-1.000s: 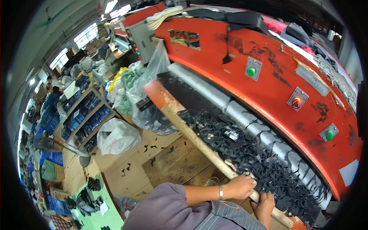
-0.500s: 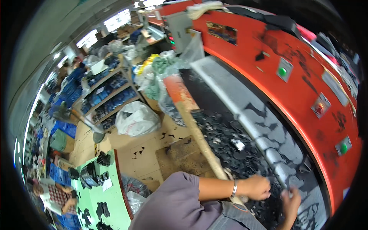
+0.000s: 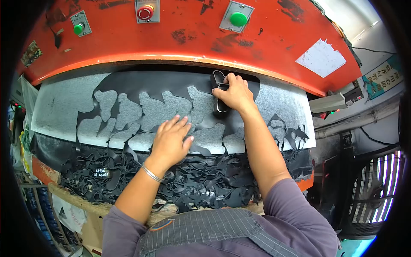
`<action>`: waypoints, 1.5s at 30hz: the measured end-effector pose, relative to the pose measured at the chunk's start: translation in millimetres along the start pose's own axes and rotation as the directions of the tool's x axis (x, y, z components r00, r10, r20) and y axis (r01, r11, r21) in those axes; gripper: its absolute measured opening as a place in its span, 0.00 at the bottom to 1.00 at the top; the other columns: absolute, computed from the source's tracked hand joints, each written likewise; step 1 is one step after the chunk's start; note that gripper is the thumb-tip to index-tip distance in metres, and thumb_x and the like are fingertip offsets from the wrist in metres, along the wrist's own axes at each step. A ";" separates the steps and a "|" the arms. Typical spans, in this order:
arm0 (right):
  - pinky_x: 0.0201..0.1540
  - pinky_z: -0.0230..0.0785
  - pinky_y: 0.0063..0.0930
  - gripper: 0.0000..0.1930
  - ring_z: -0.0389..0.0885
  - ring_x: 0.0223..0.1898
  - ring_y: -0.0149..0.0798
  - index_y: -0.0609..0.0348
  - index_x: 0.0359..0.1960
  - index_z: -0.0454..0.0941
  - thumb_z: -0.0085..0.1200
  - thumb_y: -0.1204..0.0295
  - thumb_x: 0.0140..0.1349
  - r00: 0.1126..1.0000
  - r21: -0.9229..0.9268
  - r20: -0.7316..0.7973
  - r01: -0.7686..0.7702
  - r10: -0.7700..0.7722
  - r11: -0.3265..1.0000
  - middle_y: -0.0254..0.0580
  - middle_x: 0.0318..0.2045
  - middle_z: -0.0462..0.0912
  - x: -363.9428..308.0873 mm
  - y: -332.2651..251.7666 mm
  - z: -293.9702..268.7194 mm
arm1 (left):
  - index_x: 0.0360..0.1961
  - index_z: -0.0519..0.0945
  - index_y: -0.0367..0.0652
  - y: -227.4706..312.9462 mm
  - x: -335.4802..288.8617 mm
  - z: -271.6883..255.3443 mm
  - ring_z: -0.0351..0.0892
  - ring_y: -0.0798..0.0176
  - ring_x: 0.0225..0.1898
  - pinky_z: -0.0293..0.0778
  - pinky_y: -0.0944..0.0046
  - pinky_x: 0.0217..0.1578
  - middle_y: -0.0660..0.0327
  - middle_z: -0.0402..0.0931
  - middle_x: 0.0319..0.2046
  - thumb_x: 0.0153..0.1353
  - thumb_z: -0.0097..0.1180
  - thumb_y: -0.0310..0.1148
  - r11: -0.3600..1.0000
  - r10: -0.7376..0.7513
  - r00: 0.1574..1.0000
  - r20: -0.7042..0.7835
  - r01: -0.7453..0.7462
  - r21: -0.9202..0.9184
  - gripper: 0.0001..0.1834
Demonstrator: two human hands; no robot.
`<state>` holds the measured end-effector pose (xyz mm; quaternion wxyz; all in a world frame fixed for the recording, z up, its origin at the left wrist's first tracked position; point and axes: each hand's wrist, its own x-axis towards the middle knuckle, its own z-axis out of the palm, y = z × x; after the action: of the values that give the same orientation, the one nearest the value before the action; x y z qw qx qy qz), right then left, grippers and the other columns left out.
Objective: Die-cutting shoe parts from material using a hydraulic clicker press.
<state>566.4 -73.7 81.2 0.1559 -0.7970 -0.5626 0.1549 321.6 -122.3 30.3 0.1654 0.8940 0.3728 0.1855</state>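
In the head view, the right hand (image 3: 234, 93), upper centre of the frame, is clamped on a metal cutting die (image 3: 220, 107), which stands on a black sheet (image 3: 145, 81) near the sheet's right end. The left hand (image 3: 170, 139), at the centre, is well apart from it, palm down with fingers spread over the cut-out openings, gripping nothing. Through those openings shows the grey cutting bed (image 3: 55, 105), which spans the frame below the orange press (image 3: 274, 47). Across the lower middle, a trough with a wooden front rail (image 3: 85, 204) is heaped with curled black offcuts (image 3: 201, 180); a dark piece with white marks (image 3: 101, 172) lies among them at left. At lower left are a white plastic bag (image 3: 68, 214), contents unclear, and a rack (image 3: 39, 207) holding blue bundles.
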 end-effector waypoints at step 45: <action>0.70 0.50 0.43 0.27 0.62 0.68 0.53 0.58 0.46 0.78 0.73 0.64 0.43 0.965 0.372 -0.022 0.251 -0.262 0.894 0.58 0.61 0.71 -41.7 148.6 15.0 | 0.38 0.75 0.45 6.3 45.4 41.5 0.61 0.52 0.67 0.47 0.45 0.68 0.59 0.73 0.59 0.55 0.60 0.39 0.951 0.146 0.989 -0.024 -0.146 -0.273 0.13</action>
<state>672.9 -159.4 7.9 0.3148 -0.6695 -0.6255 0.2479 373.9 -100.0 6.1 0.2726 0.8873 0.2768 0.2485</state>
